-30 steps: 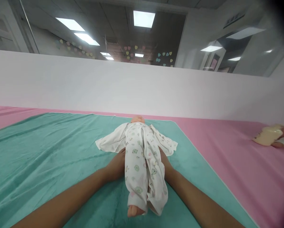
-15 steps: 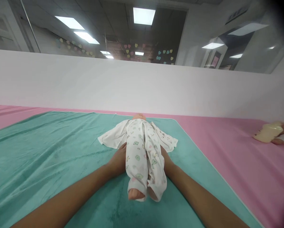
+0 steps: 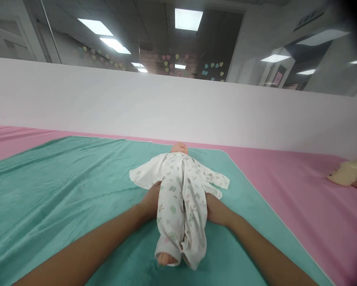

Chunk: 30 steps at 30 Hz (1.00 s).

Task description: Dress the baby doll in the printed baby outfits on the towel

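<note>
Seemingly I'm adjusting the doll's (image 3: 179,148) trousers (image 3: 170,210), left hand (image 3: 152,200) and right hand (image 3: 217,208) flanking; can't tell grip; next probably needing even tension.

On the right side of the doll (image 3: 180,148), the right hand (image 3: 218,208) has shifted outward from the trousers (image 3: 170,204), more of it now exposed; the sleeve (image 3: 216,177) there has parted from the flap (image 3: 213,191) below. The adjacent cuff (image 3: 194,262), gaping earlier, droops.

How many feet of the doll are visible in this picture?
1. The visible foot is in the opening of the trouser leg on the person's left. A second foot may be hidden inside the other trouser leg.
</note>
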### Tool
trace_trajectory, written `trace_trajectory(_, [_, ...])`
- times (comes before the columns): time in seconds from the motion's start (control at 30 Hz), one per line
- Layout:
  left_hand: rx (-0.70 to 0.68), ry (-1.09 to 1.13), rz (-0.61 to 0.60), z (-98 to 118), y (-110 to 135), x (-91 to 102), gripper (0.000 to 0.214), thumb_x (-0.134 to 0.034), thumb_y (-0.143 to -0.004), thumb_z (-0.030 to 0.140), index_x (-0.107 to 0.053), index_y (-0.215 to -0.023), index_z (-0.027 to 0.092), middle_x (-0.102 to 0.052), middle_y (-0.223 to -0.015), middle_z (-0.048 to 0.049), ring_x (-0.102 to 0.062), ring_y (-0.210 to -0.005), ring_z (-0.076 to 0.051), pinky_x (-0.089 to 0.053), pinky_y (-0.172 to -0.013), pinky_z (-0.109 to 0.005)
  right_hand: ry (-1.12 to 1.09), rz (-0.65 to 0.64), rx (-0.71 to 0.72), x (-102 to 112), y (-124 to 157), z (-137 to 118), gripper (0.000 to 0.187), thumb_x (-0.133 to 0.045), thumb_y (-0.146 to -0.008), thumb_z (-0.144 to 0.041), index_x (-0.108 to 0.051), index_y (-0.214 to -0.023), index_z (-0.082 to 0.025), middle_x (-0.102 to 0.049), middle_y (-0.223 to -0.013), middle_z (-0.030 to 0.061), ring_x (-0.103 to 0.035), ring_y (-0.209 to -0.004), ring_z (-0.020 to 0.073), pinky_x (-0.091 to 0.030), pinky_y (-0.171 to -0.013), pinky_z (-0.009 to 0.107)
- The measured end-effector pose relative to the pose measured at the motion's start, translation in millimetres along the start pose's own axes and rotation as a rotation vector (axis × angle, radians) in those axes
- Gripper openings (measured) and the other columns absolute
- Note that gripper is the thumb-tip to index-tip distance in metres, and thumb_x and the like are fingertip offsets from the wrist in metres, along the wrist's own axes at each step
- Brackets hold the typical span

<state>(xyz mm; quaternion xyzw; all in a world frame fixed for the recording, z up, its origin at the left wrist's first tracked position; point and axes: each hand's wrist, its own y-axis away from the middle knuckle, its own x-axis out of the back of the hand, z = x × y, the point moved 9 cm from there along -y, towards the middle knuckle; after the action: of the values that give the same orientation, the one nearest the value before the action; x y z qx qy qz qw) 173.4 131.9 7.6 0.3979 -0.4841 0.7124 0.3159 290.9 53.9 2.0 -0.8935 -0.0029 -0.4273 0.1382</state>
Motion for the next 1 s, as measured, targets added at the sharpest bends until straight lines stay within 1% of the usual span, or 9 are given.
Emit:
trace_trajectory(0.23, [-0.193, 0.019, -0.063, 5.4, 16.4, 9.2, 0.023, -0.055, -0.078, 0.030, -0.065, -0.097, 0.025, -0.068, -0.099, -0.0073, -0.061, -0.094, -0.028, -0.046, -0.082, -0.040, 0.079, 0.112, -0.144, 8.2, 0.5, 28.4, 0.019, -0.044, -0.074, -0.014, -0.062, -0.069, -0.019, -0.064, -0.073, 0.0018, -0.056, -0.070, 0.0186, -0.043, -0.065, 0.029])
trace_trajectory(0.33, [-0.157, 0.058, -0.123, -3.5, 20.8, 6.8, 0.019, -0.051, -0.081, 0.033, -0.066, -0.087, 0.023, -0.067, -0.089, -0.0062, -0.062, -0.084, -0.024, -0.045, -0.074, -0.035, 0.136, 0.244, -0.218, 24.2, 2.6, 41.2, 0.020, -0.042, -0.079, -0.021, -0.061, -0.072, -0.021, -0.061, -0.069, 0.0002, -0.053, -0.064, 0.0163, -0.039, -0.060, 0.027])
trace_trajectory(0.43, [-0.007, 0.100, -0.100, -29.2, 19.2, 10.9, 0.025, -0.042, -0.086, 0.031, -0.063, -0.074, 0.021, -0.063, -0.076, -0.0039, -0.059, -0.073, -0.018, -0.043, -0.066, -0.028, 0.189, 0.443, -0.310, 47.8, 11.1, 63.0, 0.022, -0.045, -0.083, -0.035, -0.062, -0.092, -0.023, -0.063, -0.086, 0.0022, -0.055, -0.073, 0.0175, -0.041, -0.064, 0.030])
trace_trajectory(0.57, [0.301, -0.035, 0.187, -85.7, 20.4, 44.0, 0.032, -0.034, -0.090, 0.033, -0.059, -0.076, 0.020, -0.061, -0.084, -0.0048, -0.056, -0.083, -0.019, -0.043, -0.072, -0.029, 0.205, 0.491, -0.414, 61.2, 18.0, 103.6, 0.037, -0.051, -0.080, -0.047, -0.059, -0.105, -0.021, -0.059, -0.107, 0.0068, -0.055, -0.095, 0.0218, -0.043, -0.076, 0.033])
trace_trajectory(0.63, [0.477, -0.127, 0.264, -115.7, 26.7, 54.8, 0.030, -0.037, -0.088, 0.038, -0.060, -0.089, 0.019, -0.060, -0.099, -0.0075, -0.054, -0.097, -0.023, -0.043, -0.080, -0.032, 0.180, 0.435, -0.465, 58.2, 16.7, 120.6, 0.041, -0.052, -0.079, -0.050, -0.059, -0.106, -0.019, -0.061, -0.099, 0.0064, -0.056, -0.089, 0.0214, -0.043, -0.071, 0.032])
trace_trajectory(0.7, [0.639, -0.187, 0.243, -142.6, 34.1, 55.2, 0.035, -0.041, -0.085, 0.044, -0.059, -0.099, 0.018, -0.056, -0.108, -0.0105, -0.050, -0.104, -0.027, -0.042, -0.085, -0.037, 0.170, 0.379, -0.502, 52.9, 13.7, 128.4, 0.038, -0.052, -0.079, -0.049, -0.059, -0.102, -0.020, -0.061, -0.083, 0.0029, -0.056, -0.074, 0.0189, -0.040, -0.061, 0.029])
trace_trajectory(0.8, [0.765, -0.203, 0.179, -165.8, 42.5, 48.7, 0.041, -0.043, -0.082, 0.052, -0.057, -0.100, 0.017, -0.054, -0.107, -0.0122, -0.048, -0.104, -0.030, -0.043, -0.082, -0.040, 0.183, 0.364, -0.467, 49.1, 9.0, 119.8, 0.025, -0.053, -0.077, -0.045, -0.057, -0.074, -0.020, -0.054, -0.066, -0.0013, -0.048, -0.061, 0.0151, -0.032, -0.055, 0.026])
trace_trajectory(0.9, [0.759, -0.200, 0.181, -167.2, 44.0, 46.6, 0.039, -0.041, -0.083, 0.053, -0.054, -0.098, 0.019, -0.054, -0.105, -0.0107, -0.049, -0.103, -0.029, -0.044, -0.074, -0.036, -0.050, 0.460, -0.436, 55.5, 14.3, 111.2, 0.031, -0.056, -0.074, -0.045, -0.047, -0.061, -0.019, -0.051, -0.065, -0.0015, -0.046, -0.062, 0.0141, -0.033, -0.056, 0.025])
trace_trajectory(1.0, [0.699, -0.253, 0.202, -157.4, 40.2, 48.4, 0.035, -0.041, -0.084, 0.051, -0.054, -0.097, 0.020, -0.054, -0.103, -0.0094, -0.050, -0.099, -0.027, -0.043, -0.071, -0.034, -0.619, 0.576, -0.499, 60.7, 25.3, 118.6, 0.027, -0.060, -0.071, -0.045, -0.053, -0.070, -0.019, -0.056, -0.069, -0.0004, -0.051, -0.062, 0.0155, -0.039, -0.056, 0.027])
